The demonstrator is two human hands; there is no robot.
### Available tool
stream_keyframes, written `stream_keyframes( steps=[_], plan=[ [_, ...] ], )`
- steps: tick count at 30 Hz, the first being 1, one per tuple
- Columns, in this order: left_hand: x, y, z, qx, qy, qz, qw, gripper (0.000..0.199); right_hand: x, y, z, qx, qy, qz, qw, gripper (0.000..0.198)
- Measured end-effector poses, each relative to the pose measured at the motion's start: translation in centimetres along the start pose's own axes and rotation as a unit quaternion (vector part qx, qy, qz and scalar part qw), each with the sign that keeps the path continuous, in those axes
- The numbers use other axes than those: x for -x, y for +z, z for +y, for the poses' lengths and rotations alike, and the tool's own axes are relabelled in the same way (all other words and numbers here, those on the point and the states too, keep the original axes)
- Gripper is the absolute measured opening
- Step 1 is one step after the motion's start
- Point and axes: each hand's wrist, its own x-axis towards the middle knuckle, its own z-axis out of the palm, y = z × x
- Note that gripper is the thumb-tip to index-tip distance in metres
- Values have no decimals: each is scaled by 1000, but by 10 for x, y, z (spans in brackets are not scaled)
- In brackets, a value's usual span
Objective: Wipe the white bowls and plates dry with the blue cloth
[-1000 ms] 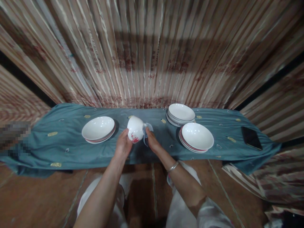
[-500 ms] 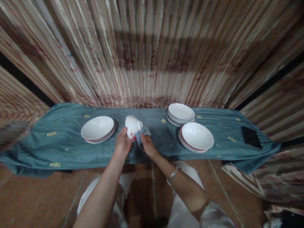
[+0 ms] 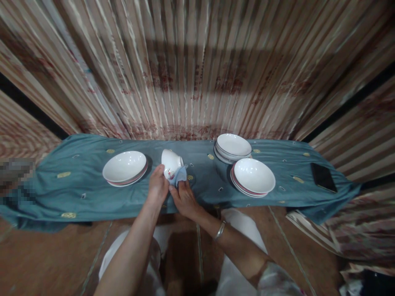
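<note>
A white bowl [image 3: 170,161] with a small red flower pattern is tipped on its side above the cloth-covered table, its foot facing right. My left hand [image 3: 158,185] is closed on the bowl's rim at the lower left. A light blue cloth [image 3: 179,176] lies against the bowl's outer wall, pressed there by my right hand [image 3: 184,198], whose fingers are closed on it. Part of the cloth is hidden behind those fingers.
A green-blue tablecloth [image 3: 89,174] covers the long table. Stacked white dishes [image 3: 125,166] stand at left; two more stacks, plates [image 3: 233,146] and deep dishes [image 3: 254,176], stand at right. A black phone [image 3: 323,177] lies near the right end. Curtains hang behind.
My right hand has moved down and left with the cloth, along the bowl's wall towards its lower side. My left hand keeps its hold on the bowl. The view has shifted slightly.
</note>
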Motion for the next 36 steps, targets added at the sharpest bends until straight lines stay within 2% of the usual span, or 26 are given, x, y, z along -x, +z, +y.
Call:
stream_keyframes(
  steps=[5, 13, 19, 22, 26, 29, 31, 36],
  plan=[
    [3, 3, 1, 2, 0, 17, 1000, 17, 6, 4, -2, 40, -15, 3, 999, 47],
    [6, 0, 0, -43, -1, 10, 999, 21, -2, -4, -2, 125, -68, -8, 990, 61],
    [11, 2, -5, -61, 15, -43, 997, 27, -18, -17, 10, 105, -50, 13, 993, 55],
    [13, 3, -7, -69, 20, -45, 996, 29, -28, -26, 18, 83, -4, 9, 996, 51],
    [16, 4, -11, -90, 25, -52, 994, 31, -41, -37, 29, 2, 121, -21, 992, 54],
    [17, 4, -12, -97, 19, -61, 993, 33, -47, -39, 34, -86, 227, -31, 970, 57],
    [16, 4, -12, -95, 18, -59, 994, 33, -48, -38, 34, -126, 276, -35, 952, 57],
    [12, 1, -12, -75, 17, -45, 996, 31, -41, -28, 27, -144, 296, -47, 943, 53]
  ],
)
